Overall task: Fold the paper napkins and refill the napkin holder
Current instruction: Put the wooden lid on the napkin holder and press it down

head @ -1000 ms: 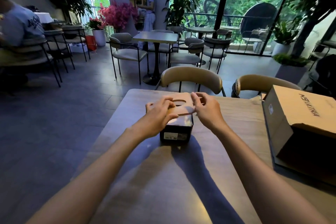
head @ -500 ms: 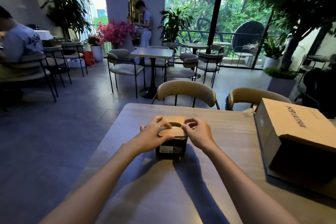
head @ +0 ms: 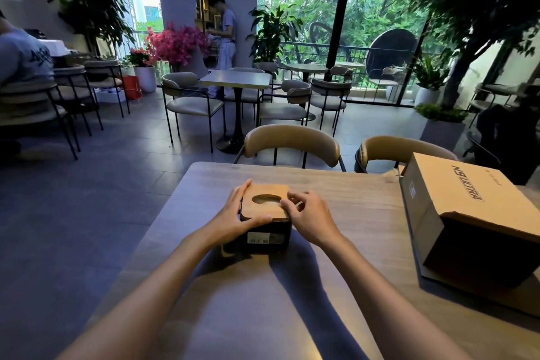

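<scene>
The napkin holder (head: 267,238) is a black box with a wooden lid (head: 263,212) that has an oval opening in it. It stands on the wooden table (head: 336,286) in front of me. My left hand (head: 233,216) wraps the holder's left side, thumb across the lid's near edge. My right hand (head: 309,218) rests on the lid's right edge, fingertips curled on the wood. The lid lies flat on the box. No napkins show.
A large cardboard box (head: 467,213) lies open on its side at the table's right. Two tan chairs (head: 292,142) stand at the far edge. More café tables, chairs, plants and two people are farther back.
The wooden lid, tilted and lifted at one end a second ago, now lies flat on the box. Both hands have stayed on it, and my view has risen.
</scene>
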The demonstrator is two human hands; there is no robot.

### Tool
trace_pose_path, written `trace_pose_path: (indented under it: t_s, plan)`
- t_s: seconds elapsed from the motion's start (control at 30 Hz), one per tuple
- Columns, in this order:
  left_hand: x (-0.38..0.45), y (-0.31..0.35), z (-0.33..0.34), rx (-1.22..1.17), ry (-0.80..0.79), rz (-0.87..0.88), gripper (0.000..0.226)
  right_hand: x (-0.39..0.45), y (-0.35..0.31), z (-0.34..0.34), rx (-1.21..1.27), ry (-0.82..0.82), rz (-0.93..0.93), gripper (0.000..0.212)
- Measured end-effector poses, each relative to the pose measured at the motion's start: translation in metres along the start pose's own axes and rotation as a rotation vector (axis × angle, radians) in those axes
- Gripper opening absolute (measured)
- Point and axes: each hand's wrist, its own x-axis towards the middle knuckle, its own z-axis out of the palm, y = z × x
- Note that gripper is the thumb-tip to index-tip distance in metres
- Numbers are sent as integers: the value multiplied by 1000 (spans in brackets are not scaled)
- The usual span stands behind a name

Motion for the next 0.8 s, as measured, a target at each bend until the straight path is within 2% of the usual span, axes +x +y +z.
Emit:
trace_pose_path:
  t_s: [0.07,0.23,0.33,0.43,0.57,0.67,0.8]
  plan:
    - [1,-2,-1,9,-21,10,119,-3,0,4,-104,4,-63,19]
    - [2,-1,-7,114,-32,51,121,-2,-3,3,-88,6,-44,23]
    - [2,0,-10,161,-10,79,118,2,-7,-1,-51,-23,-17,38]
    - [2,1,-11,159,10,96,113,4,-9,0,-129,-128,-107,58]
    - [3,3,-12,177,35,118,109,0,-7,2,-204,-143,-156,53]
    - [3,5,-14,211,62,115,111,3,-13,-4,-288,-156,-204,41]
    - [4,11,-18,307,85,137,113,18,-24,-15,-385,-206,-154,39]
